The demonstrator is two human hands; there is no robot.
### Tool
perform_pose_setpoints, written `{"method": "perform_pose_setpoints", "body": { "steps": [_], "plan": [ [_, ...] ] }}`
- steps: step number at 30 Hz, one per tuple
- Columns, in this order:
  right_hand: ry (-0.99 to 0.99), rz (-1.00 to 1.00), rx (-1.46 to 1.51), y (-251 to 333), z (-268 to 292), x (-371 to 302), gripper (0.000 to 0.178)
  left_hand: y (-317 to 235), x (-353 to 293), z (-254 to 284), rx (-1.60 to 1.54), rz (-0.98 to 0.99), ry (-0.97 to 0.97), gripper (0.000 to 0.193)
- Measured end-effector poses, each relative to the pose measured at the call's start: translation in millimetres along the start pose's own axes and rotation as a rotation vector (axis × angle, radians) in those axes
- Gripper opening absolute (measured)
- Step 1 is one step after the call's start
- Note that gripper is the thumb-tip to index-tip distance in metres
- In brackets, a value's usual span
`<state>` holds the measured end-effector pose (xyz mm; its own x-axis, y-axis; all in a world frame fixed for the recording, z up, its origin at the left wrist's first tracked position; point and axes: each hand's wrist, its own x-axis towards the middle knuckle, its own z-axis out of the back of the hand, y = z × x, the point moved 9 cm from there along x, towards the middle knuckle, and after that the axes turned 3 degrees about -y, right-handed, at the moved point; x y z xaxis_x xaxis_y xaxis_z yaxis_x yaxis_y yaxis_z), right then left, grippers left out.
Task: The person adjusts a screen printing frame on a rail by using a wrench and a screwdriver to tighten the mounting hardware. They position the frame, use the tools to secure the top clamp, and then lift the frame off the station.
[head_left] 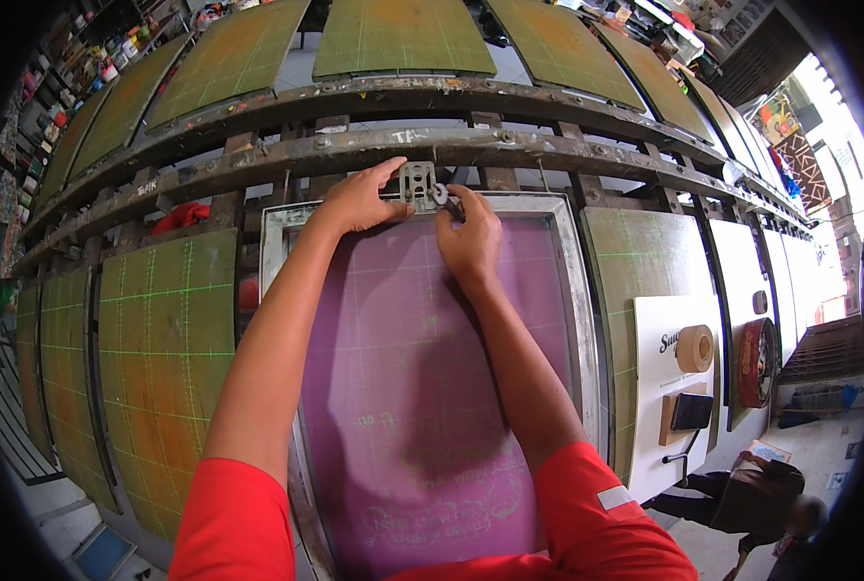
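Note:
A framed printing screen (570,290) with purple mesh lies in front of me, faint markings showing near its lower end. At its far edge sits a slotted metal bracket (416,181). My left hand (359,200) reaches the bracket from the left, with thumb and fingertips closed at its edge. On the other side, my right hand (471,232) pinches a small metal piece with a ring-shaped end (440,194), held against the bracket's right side. The fingers hide most of that piece, so its exact kind does not show.
Green-lined boards (166,339) stand on both sides and beyond the dark metal rails (354,150). At right, a white board (650,387) carries a tape roll (695,349) and a black block (690,412). Beyond are a round red container (754,363) and a person (756,494).

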<state>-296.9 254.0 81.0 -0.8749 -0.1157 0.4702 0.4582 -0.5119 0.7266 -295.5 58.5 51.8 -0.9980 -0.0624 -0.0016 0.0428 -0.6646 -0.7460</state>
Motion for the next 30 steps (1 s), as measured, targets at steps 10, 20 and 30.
{"method": "perform_pose_setpoints", "body": {
  "steps": [10,20,30],
  "plan": [
    [0.031,0.08,-0.055,10,8,22,0.025,0,0,-6,-0.169,0.111,0.089,0.09],
    [0.213,0.098,-0.183,18,-21,15,0.029,7,2,-3,-0.162,0.098,0.074,0.091],
    [0.161,-0.009,-0.203,16,-17,15,0.019,5,1,0,-0.111,0.071,0.049,0.09]
  ]
}}
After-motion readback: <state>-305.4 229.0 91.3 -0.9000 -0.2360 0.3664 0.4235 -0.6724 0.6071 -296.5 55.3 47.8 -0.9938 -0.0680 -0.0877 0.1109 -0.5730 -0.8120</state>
